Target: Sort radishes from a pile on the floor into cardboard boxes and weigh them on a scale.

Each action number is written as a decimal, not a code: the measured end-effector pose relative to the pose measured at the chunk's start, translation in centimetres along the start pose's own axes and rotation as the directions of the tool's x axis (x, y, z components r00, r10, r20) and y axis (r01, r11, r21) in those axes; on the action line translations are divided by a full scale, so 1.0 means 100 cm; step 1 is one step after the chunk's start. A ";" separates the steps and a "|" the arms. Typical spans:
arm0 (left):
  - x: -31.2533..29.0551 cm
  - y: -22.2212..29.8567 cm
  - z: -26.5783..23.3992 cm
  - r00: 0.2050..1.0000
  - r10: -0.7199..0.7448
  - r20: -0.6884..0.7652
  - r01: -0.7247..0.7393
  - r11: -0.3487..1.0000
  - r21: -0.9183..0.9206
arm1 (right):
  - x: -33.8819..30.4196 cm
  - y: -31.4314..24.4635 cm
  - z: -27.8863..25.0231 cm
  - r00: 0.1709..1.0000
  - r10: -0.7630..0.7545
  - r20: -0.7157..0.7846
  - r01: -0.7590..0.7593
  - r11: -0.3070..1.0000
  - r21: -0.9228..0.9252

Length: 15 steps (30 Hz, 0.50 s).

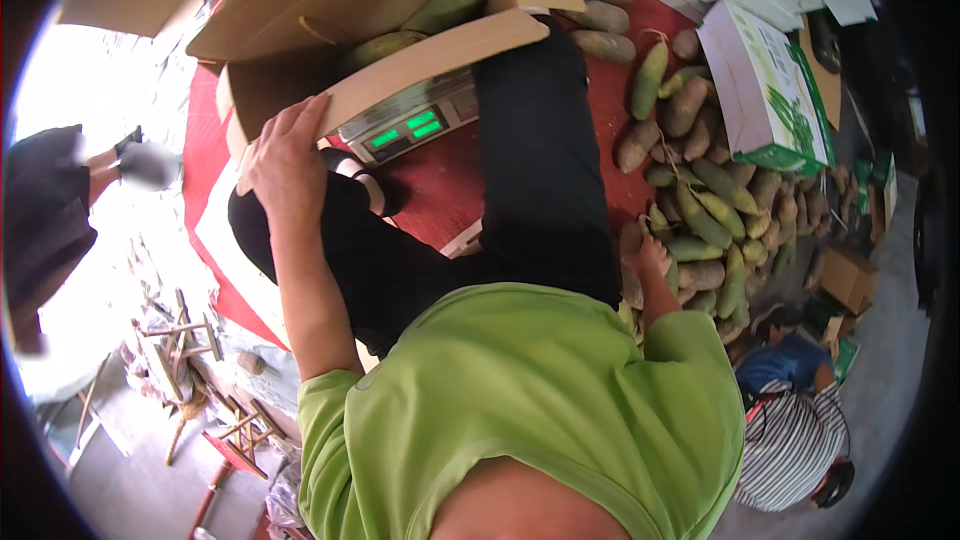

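An opened brown cardboard box (290, 25) with a few green radishes (447, 6) inside stands on a digital scale (412, 130) with a lit green display. My left hand (287, 155) is closed over the near left corner of the box flap (430, 58), fingers on top. On the right my right hand (652, 258) is at the edge of a large radish pile (705, 215). Its fingers curl against a brownish, soil-covered radish (631, 275); the thumb side is partly hidden.
White-and-green printed cartons (765, 90) stand at the far right beyond the pile. More dirty radishes (603, 17) lie on the red mat (440, 195). Small wooden stools (235, 430) are at the lower left. One person (45, 220) is at left, another in stripes (795, 445) lower right.
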<state>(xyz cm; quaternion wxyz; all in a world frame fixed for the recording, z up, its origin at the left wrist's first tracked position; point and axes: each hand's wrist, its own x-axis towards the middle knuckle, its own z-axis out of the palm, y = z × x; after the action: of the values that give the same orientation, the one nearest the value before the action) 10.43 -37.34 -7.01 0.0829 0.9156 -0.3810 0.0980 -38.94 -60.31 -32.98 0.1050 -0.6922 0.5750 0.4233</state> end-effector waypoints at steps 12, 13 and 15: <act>-0.001 -0.001 -0.006 1.000 0.002 0.001 -0.002 0.999 0.033 | -0.008 -0.033 -0.003 0.990 0.143 -0.001 -0.142 0.987 -0.070; -0.001 -0.001 -0.007 1.000 0.012 0.008 -0.013 0.999 0.029 | -0.012 -0.032 -0.004 0.992 0.124 0.003 -0.123 0.990 -0.063; -0.002 -0.001 -0.009 1.000 0.019 0.017 -0.019 1.000 0.015 | -0.013 -0.031 -0.010 0.994 0.101 0.049 -0.099 0.994 -0.044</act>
<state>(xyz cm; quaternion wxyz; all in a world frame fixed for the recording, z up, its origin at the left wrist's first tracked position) 10.29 -36.94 -6.20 0.0718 0.9134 -0.3896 0.0939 -35.73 -59.08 -32.51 0.0838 -0.6535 0.5973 0.4573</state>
